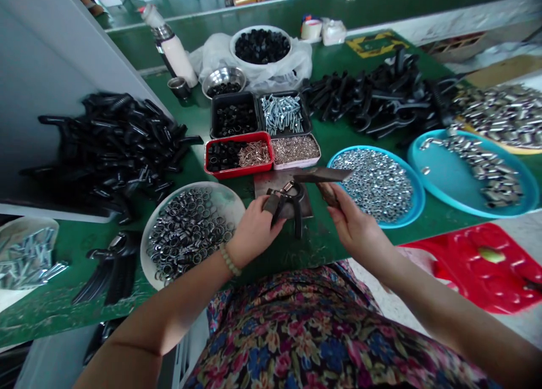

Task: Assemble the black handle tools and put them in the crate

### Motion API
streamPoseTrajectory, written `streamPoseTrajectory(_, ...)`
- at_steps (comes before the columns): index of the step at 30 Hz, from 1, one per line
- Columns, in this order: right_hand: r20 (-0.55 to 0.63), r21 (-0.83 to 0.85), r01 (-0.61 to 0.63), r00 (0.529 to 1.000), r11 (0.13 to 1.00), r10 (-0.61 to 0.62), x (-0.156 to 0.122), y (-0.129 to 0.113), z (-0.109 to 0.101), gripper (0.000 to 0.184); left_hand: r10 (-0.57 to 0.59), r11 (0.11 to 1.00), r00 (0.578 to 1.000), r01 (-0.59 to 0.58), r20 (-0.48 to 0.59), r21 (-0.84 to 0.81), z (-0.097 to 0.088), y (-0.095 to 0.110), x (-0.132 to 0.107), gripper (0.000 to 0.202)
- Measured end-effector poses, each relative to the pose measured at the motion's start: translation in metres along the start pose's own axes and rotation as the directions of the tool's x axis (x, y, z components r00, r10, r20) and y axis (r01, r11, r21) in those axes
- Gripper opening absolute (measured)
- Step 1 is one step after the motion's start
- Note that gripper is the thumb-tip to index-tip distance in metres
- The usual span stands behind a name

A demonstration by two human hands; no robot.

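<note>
My left hand point(253, 231) is closed around a black plastic handle piece with a metal ring at its top point(287, 196), held over a small metal plate point(271, 181) on the green table. My right hand point(354, 226) grips the wooden handle of a flat metal tool point(322, 176) whose blade points left above the plate, close to the black piece. A white bowl of metal rings point(188, 229) sits just left of my left hand. A blue dish of small nuts point(376, 183) lies right of my right hand.
Piles of black handles lie at left point(118, 146) and at the back right point(376, 98). Small trays of black caps, screws and pins point(260, 132) stand behind the plate. A second blue dish point(474, 174) holds metal parts; a red tray point(478, 265) is at right.
</note>
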State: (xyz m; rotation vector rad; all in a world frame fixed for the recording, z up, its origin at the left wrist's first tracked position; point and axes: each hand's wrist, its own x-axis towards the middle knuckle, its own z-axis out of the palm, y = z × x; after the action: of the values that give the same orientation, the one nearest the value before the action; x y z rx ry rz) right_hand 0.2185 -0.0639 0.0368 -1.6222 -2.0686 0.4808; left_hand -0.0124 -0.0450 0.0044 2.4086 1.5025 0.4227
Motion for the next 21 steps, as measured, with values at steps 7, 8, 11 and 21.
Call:
streamPoseTrajectory(7,0.151,-0.122,0.014,0.989,0.992,0.004,0.007,-0.013,-0.005,0.052,0.032,0.998,0.996,-0.037,0.085,0.058,0.016,-0.008,-0.019,0.037)
streamPoseTrajectory(8,0.129,-0.120,0.011,0.992,0.993,0.005,0.006,-0.015,-0.004,0.052,0.030,0.998,0.996,-0.034,0.079,0.055,0.018,-0.006,-0.019,0.037)
streamPoseTrajectory(11,0.182,-0.159,0.041,0.983,0.986,-0.012,0.002,-0.014,0.003,0.049,0.017,0.999,0.996,-0.021,0.087,0.039,0.014,-0.001,-0.020,0.035)
streamPoseTrajectory(21,-0.006,-0.586,-0.250,0.952,0.770,0.305,0.026,0.122,-0.025,0.058,-0.190,0.948,0.962,0.232,-0.195,0.219,-0.085,-0.102,0.070,0.021)
